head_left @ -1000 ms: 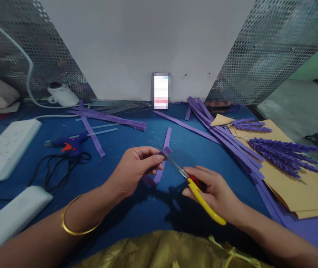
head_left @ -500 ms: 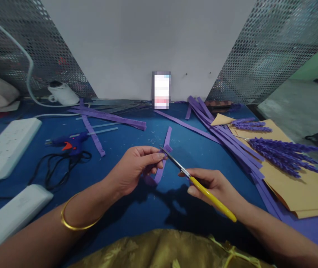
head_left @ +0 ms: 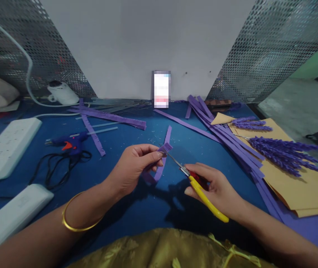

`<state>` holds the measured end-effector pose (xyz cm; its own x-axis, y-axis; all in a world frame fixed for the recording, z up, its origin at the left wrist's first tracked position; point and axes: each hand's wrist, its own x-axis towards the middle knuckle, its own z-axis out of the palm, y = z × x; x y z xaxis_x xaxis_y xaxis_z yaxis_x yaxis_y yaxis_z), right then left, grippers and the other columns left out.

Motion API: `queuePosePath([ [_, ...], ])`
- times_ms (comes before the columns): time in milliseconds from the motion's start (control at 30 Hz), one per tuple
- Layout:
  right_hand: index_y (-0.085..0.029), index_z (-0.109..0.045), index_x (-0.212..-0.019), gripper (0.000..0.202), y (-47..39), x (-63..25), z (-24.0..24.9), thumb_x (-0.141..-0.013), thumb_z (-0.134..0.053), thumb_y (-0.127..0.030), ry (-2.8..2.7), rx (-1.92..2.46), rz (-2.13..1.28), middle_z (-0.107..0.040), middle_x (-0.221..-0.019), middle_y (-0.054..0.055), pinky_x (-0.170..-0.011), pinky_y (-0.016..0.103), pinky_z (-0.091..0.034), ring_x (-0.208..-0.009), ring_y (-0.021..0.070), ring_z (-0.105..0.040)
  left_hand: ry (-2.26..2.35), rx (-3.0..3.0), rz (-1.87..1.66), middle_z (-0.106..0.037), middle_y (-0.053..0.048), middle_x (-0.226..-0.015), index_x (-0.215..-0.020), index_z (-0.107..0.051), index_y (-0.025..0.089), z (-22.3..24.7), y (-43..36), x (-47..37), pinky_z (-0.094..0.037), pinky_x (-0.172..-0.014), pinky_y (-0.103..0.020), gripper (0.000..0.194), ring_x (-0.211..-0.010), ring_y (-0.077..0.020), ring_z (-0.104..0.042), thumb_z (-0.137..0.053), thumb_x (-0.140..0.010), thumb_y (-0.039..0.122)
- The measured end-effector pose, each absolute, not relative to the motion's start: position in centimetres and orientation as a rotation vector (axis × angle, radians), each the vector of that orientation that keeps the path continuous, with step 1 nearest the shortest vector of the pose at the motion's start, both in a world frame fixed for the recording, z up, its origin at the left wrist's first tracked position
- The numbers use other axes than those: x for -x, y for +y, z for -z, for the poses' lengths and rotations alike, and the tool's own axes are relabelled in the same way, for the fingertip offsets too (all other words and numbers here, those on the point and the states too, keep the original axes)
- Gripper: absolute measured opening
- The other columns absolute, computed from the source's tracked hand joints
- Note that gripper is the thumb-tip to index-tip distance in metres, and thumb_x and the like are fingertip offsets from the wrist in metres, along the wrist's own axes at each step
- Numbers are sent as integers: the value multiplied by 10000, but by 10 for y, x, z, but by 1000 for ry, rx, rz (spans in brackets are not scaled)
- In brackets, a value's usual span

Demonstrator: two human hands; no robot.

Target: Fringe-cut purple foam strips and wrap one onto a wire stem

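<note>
Between its thumb and fingers, my left hand pinches a purple crepe-paper strip, folded over near the fingertips, with a loop hanging below and one end pointing away. My right hand grips scissors with a yellow handle and a red one partly hidden by the fingers. The blades reach up and left to the folded part of the strip, their tips hidden at the paper by my left fingertips. Tiny paper bits lie on the blue table beyond my hands.
At left are a blue glue gun with a black cord and a white power strip. More purple strips lie at right, beside purple flower sprigs on brown paper. A phone leans against the back panel.
The scissors have spread slightly and their handles shifted left, showing the red handle. The folded strip has turned a little in my left fingers.
</note>
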<state>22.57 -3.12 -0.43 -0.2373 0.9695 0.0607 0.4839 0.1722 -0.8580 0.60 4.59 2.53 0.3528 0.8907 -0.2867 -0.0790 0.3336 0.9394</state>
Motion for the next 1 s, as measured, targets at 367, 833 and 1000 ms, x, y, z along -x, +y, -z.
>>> queuePosePath([
  [367,-215,-664,-1162,399,-32,-227,5,-855,-692,-468,-1888,1398,-909,-521,-791,13,-576,251,-412,-657,147,-490,1037,-1097,-831,-655,8,-598,-701,-733,171,-28,45,-7,-390,-502,-193,132,-531,-88,-515,-786,-711,292],
  [833,-196,-681,-1113,342,-33,-226,4,-875,-675,-443,-1906,1369,-897,-518,-758,4,-575,250,-403,-644,143,-481,1033,-1060,-816,-652,23,-581,-679,-730,176,-29,44,-7,-404,-507,-175,106,-518,-72,-511,-781,-719,260],
  [1000,-189,-674,-1125,343,-32,-226,4,-874,-683,-423,-1931,1378,-897,-503,-755,-5,-596,254,-394,-650,141,-474,1019,-1046,-787,-651,29,-576,-672,-726,178,-27,44,-7,-421,-496,-167,102,-500,-65,-508,-780,-721,249],
])
